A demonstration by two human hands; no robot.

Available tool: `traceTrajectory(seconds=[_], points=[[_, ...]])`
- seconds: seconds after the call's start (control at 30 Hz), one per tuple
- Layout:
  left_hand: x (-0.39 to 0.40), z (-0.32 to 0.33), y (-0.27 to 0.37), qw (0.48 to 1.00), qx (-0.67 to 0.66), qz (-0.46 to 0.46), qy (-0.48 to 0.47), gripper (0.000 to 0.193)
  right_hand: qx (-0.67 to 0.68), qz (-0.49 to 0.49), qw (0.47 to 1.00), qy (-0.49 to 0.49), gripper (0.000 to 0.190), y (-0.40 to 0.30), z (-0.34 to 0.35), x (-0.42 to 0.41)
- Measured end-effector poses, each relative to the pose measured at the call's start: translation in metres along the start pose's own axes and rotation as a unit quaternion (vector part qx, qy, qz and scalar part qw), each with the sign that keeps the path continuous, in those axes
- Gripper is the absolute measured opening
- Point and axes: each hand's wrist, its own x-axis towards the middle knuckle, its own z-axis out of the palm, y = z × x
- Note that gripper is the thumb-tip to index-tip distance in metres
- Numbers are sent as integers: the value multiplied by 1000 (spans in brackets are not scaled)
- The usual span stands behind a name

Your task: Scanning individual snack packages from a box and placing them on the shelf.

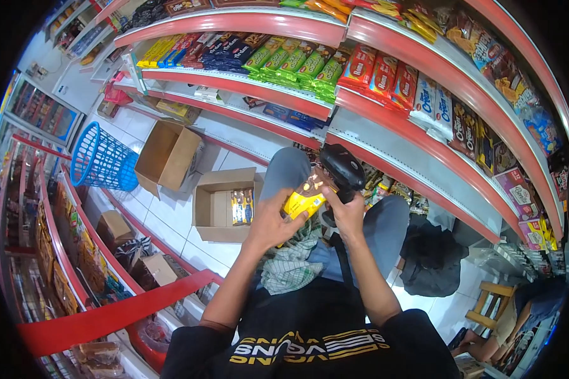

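Note:
My left hand (pixel 276 221) grips a yellow-and-brown biscuit pack (pixel 305 204) by its left side, over my lap. In my right hand (pixel 348 211) is the handle of a black handheld device (pixel 342 166), which looks like a barcode scanner; its head points up towards the shelf. The right thumb lies against the pack's right edge. A green-and-white checked cloth (pixel 289 272) rests on my lap beneath the pack. Left of my knee, an open cardboard box (pixel 213 225) holds several similar packs (pixel 242 207).
Red-edged shelves (pixel 455 175) with biscuit packs (pixel 284 64) curve around the front and right. A second cardboard box (pixel 168 154) and a blue basket (pixel 103 161) stand on the tiles. Behind my right knee is a dark cloth-like heap (pixel 431 265). Another person's legs (pixel 498 327) show at lower right.

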Motion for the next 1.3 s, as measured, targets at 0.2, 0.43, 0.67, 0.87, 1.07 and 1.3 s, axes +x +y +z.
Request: traceTrajectory(seconds=[0.2,0.43,0.67,0.87,1.07,1.3], points=[[13,10,9,988,13,116,96,57,65,-33,997,-18,27,13,18,-13],[30,12,17,967,53,207,139,54,56,-43,998,-1,22,0,14,-15],[33,22,6,977,-204,-10,58,25,-42,-72,996,38,26,-12,-12,-23],[43,12,-8,929,-347,-125,39,14,-211,-176,961,-35,32,-41,-55,-52],[45,15,-18,940,-320,-113,13,9,-321,-136,930,-116,34,-54,-53,-63],[41,16,-13,930,-345,-125,-8,10,-329,-128,927,-124,34,-54,-46,-56]])
